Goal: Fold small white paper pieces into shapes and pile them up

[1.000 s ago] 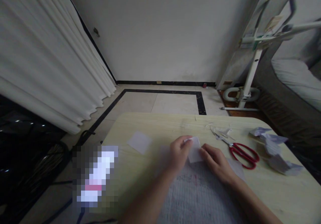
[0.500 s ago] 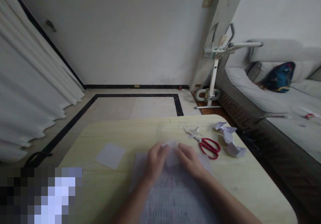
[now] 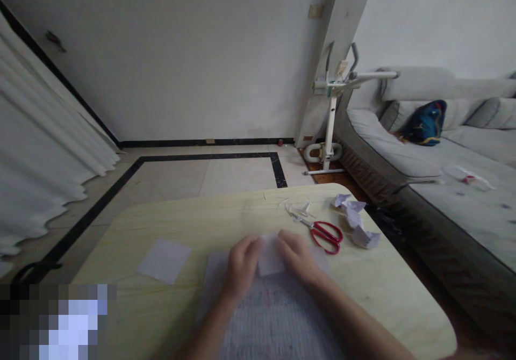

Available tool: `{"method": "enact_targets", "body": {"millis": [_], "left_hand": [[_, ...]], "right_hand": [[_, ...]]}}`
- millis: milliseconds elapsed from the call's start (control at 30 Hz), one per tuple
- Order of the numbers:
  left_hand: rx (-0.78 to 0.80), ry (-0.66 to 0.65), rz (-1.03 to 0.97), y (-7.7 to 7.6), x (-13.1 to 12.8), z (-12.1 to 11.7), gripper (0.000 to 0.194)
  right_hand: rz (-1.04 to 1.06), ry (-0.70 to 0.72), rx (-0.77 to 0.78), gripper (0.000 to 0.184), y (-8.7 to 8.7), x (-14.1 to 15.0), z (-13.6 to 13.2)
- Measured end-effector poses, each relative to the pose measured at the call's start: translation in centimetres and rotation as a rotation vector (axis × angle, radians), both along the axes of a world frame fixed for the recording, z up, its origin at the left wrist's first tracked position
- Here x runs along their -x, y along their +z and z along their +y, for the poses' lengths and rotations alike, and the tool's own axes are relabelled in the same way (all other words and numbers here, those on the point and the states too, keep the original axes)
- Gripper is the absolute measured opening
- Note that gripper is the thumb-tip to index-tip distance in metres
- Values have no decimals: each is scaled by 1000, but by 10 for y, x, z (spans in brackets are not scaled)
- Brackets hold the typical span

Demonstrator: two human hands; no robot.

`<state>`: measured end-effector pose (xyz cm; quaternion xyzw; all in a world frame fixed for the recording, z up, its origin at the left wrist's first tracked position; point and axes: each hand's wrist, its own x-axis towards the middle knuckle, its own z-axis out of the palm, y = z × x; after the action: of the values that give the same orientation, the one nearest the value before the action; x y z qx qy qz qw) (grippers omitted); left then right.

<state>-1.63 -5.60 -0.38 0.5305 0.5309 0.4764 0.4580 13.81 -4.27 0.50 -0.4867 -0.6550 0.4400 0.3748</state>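
Note:
Between my two hands is a small white piece of paper (image 3: 270,258), held upright or tilted above a larger written sheet (image 3: 274,317). My left hand (image 3: 243,263) pinches its left edge, thumb on the near side. On the opposite edge my right hand (image 3: 296,255) is closed, its fingers bent around the paper. The large sheet lies on the table under both forearms and carries dense lines of writing. A separate white square of paper (image 3: 165,260) lies flat to the left.
Red-handled scissors (image 3: 325,236) lie beyond my right hand, with thin paper scraps (image 3: 302,208) by their blades. Crumpled folded paper pieces (image 3: 355,220) sit near the right edge of the pale wooden table (image 3: 403,306). Beyond stand an exercise machine (image 3: 330,118) and a grey sofa (image 3: 443,161).
My view has swung to the right, so the sofa now shows. Both hands keep hold of the small paper; the left has shifted slightly down its edge. The scissors and loose papers have stayed put.

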Motion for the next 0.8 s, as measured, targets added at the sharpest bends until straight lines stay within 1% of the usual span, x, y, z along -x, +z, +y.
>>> {"method": "enact_targets", "body": {"millis": [133, 333, 400, 567, 667, 800], "left_hand": [[-22, -20, 22, 0, -1, -1, 30], [22, -9, -20, 3, 0, -1, 30], [35, -13, -39, 3, 0, -1, 31], [89, -76, -35, -3, 0, -1, 29], [55, -26, -11, -5, 0, 0, 29], [19, 79, 1, -6, 3, 3, 26]], "right_hand": [[1, -19, 7, 35, 1, 0, 1], [-11, 28, 3, 35, 7, -1, -1], [-4, 13, 16, 35, 8, -1, -2], [36, -60, 74, 35, 4, -1, -1], [39, -59, 26, 34, 1, 0, 0], [20, 24, -7, 30, 0, 1, 1]]}}
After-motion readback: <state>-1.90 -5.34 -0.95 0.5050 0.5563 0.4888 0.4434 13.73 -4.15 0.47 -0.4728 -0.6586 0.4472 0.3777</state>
